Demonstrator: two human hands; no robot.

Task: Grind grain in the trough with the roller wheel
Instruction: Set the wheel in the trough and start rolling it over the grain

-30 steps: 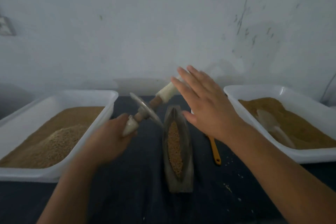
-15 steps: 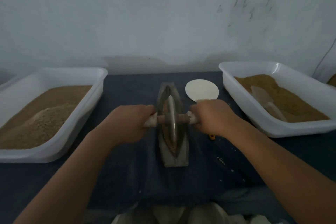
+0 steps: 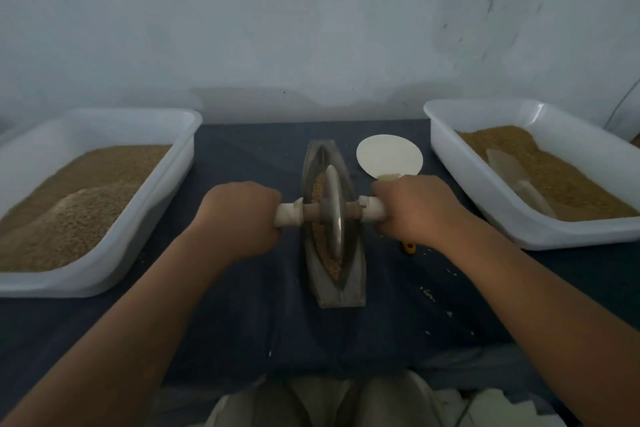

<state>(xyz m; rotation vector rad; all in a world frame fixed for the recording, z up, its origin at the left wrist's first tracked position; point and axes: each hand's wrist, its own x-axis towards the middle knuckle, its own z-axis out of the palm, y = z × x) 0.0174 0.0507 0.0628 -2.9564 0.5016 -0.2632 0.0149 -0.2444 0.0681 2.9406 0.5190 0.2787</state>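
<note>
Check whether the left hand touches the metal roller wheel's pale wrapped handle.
Touching. The head view shows the left hand curled round the pale wrapped handle of the metal roller wheel.

White plastic tub [image 3: 104, 128] at 9 o'clock, heaped with tan meal, with a paler mound at its near end. Second white tub [image 3: 571, 236] at 3 o'clock holds browner meal, a pale scoop [image 3: 509, 170] half-sunk in it. Round white disc [image 3: 389, 156] at 2 o'clock, flat on dark blue cloth [image 3: 263, 315]. Orange handle tip [image 3: 408, 248] at 4 o'clock, loose grains [image 3: 428, 295] near it.
</note>
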